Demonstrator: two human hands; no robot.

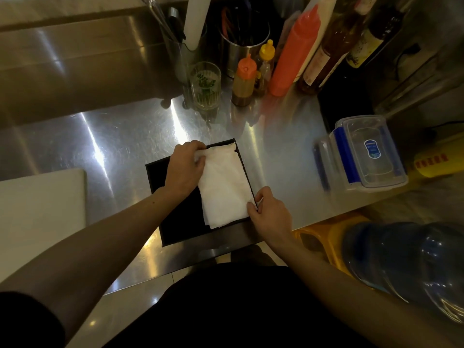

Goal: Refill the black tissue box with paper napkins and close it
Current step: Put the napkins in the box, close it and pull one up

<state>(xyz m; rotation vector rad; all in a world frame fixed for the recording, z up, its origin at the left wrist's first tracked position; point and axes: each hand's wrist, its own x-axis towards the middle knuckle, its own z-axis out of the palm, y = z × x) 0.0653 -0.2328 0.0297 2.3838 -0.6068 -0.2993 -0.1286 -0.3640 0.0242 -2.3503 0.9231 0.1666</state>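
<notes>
The black tissue box (244, 169) lies open on the steel counter near its front edge, with its black lid (180, 224) spread flat to the left. A stack of white paper napkins (223, 184) lies in the box's right half. My left hand (184, 169) grips the napkins' far left corner. At the stack's near right corner, by the box wall, my right hand (267, 212) pinches the napkins.
A clear plastic container with blue clips (364, 154) stands to the right. Sauce bottles (291, 54), a glass (206, 84) and utensil holders (241, 46) line the back. A white board (40, 209) lies at the left. A blue water jug (411, 262) and a yellow stool (326, 237) stand beyond the counter's right edge.
</notes>
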